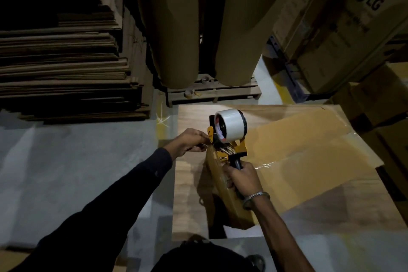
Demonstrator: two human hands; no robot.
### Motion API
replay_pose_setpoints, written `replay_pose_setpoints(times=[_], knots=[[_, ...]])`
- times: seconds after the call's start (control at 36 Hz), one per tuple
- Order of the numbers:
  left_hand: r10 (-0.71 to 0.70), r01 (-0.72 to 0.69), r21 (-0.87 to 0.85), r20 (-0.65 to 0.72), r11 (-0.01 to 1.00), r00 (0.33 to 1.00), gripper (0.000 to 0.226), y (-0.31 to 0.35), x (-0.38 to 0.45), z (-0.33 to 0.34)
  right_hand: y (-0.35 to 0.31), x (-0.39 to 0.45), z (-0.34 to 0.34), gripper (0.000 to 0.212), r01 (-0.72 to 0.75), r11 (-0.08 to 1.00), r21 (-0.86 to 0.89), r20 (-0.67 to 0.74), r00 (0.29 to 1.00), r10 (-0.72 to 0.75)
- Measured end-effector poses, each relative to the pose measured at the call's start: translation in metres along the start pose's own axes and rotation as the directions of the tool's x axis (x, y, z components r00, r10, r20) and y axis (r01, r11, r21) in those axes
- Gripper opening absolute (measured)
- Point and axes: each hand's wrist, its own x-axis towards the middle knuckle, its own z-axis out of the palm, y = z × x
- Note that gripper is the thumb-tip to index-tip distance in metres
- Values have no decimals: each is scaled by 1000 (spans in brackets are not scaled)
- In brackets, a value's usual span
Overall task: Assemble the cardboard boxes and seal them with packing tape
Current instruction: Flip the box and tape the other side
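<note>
item: tape dispenser (229,137), over the cardboard box (298,161) on the floor. i see my right hand (241,180) gripping its handle, my left hand (189,142) pinching the tape end at its front.

Dark long sleeve (123,194); silver, seemingly metal, wristbands (257,199).

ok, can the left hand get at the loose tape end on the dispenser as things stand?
Probably yes. The left hand is already at the front of the tape dispenser, fingers pinched by the cutter, nothing between them. The right hand grips the handle, well behind. The tape end itself is too small to see.
</note>
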Motion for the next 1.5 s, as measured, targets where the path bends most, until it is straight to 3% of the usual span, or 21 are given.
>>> replay_pose_setpoints(times=[0.19,0.36,0.5,0.58,0.64,0.78,0.92,0.97,1.11,1.19,1.25,1.33,1.5], knots=[[14,-13,41,-37,999,999,29,-3,4,-2,4,-7,14,42,-7,999,-45,-37,999,5],[-84,87,-97,34,991,996,21,-7,12,-12,6,-11,20,45,9,998,-64,-59,998,-13],[-86,94,-217,48,972,995,23,-14,10,-14,9,-11,26,49,25,988,-151,-70,997,-36],[-11,17,-221,29,975,1000,21,-25,7,-12,13,-7,26,56,25,989,-143,-35,999,-31],[122,-130,-128,-68,983,990,21,-37,6,-7,12,-7,25,56,12,992,-126,-27,1000,-15],[525,-484,204,-313,851,791,22,-57,-2,15,14,-5,23,35,-9,994,-106,-13,1000,7],[548,-519,203,-463,831,697,28,-65,1,27,9,-7,19,36,-7,998,-70,-6,1000,7],[574,-526,243,-464,815,675,34,-70,3,30,8,-8,18,33,-4,999,-49,-1,1000,4],[614,-513,342,-353,787,706,24,-81,7,29,4,-11,15,34,-4,999,-37,13,1000,4],[586,-494,332,-295,803,755,33,-83,3,30,3,-12,14,32,-11,1000,-11,36,999,11],[535,-476,258,-262,841,803,36,-83,0,30,4,-12,13,31,-25,1000,6,45,999,25],[442,-454,-4,-224,891,869,31,-78,-6,29,4,-12,12,31,-22,1000,7,46,999,21],[307,-361,-231,-239,903,921,34,-74,-21,44,3,-12,14,31,7,999,-38,28,1000,-6]])
